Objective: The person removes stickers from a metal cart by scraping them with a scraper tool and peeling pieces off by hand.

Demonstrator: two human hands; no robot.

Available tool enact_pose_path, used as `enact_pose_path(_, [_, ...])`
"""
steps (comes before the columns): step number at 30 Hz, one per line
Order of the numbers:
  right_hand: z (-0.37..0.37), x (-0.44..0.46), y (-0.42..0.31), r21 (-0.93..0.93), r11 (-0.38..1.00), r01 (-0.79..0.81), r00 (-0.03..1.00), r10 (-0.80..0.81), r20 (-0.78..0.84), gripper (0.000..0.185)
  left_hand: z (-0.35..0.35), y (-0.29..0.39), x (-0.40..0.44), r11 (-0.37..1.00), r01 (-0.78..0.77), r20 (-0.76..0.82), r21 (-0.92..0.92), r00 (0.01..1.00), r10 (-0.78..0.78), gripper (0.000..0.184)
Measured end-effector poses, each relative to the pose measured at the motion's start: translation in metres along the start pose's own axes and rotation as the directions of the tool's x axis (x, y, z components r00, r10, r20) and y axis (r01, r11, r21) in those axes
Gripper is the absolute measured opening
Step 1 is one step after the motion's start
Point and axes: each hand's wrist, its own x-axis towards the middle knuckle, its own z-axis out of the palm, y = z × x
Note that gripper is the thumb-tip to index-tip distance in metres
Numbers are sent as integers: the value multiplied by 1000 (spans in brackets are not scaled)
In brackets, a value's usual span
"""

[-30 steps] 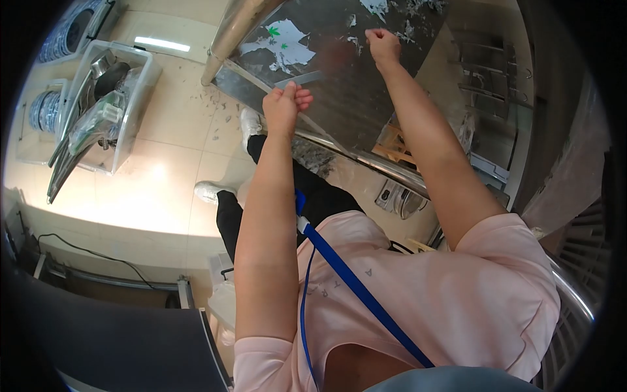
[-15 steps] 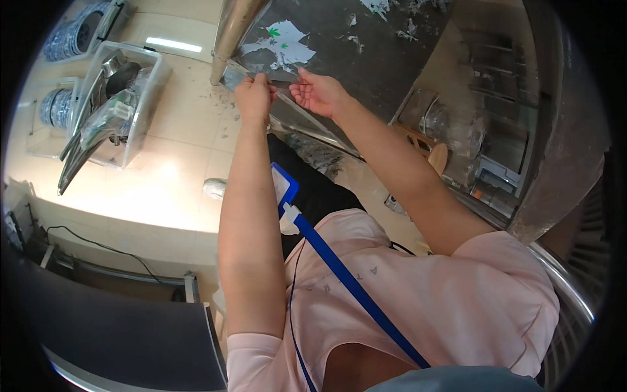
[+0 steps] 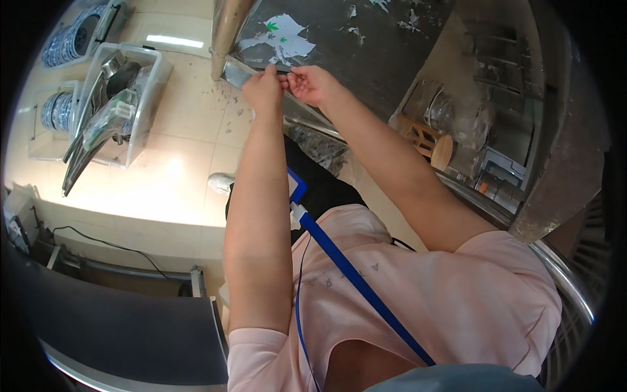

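Note:
My left hand is at the near edge of a dark panel, its thumb and fingers pinched together. Close beside it, my right hand has its fingers curled in, the fingertips almost meeting those of the left. Whatever lies between the fingers is too small or hidden to make out. Just beyond the hands, a torn patch of white paper with green leaf prints clings to the panel. Smaller torn scraps stick farther along it.
A clear plastic bin with pans and metal utensils stands on the tiled floor at left, beside stacked blue-patterned dishes. A wooden post rises at the panel's corner. Wooden items sit on the right; a metal rail runs by my side.
My left hand has moved right and my right hand slightly left, so the fingertips are now close together. My body and forearms have shifted a little to the right.

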Motion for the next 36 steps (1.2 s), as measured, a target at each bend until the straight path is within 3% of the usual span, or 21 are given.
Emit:
enact_pose_path(4, [-5, 0, -4, -34, 998, -59, 998, 58, -16, 7, 4, 2, 7, 999, 39, -49, 31, 998, -38, 20])
enact_pose_path(7, [1, -3, 3, -54, 998, -19, 999, 17, -40, 10, 6, -12, 21, 968, -46, -129, 246, 988, 80, 24])
enact_pose_path(13, [3, -4, 3, -96, 995, 23, 999, -26, -24, 14, 24, 3, 3, 764, 28, -353, 645, 898, 264, 28])
enact_pose_path(19, [13, -6, 5, -100, 993, 70, 990, -81, -116, 12, 16, 1, 14, 802, -5, -262, 598, 944, 201, 30])
enact_pose_path(22, [23, -7, 3, -86, 995, 41, 988, -53, -143, 12, 4, -17, 41, 928, 12, -165, 372, 985, 53, 29])
enact_pose_path(25, [25, -6, 4, -32, 996, 81, 981, -85, -173, 11, 8, -14, 37, 887, 8, -187, 463, 978, 89, 30])
enact_pose_path(28, [23, -3, 7, -45, 989, 141, 968, -147, -204, 10, 16, 18, 6, 707, 61, -249, 704, 954, 166, 32])
enact_pose_path(36, [30, -2, 5, -99, 975, 198, 951, -215, -224, 8, 24, 17, 7, 743, 154, -304, 651, 950, 70, 33])
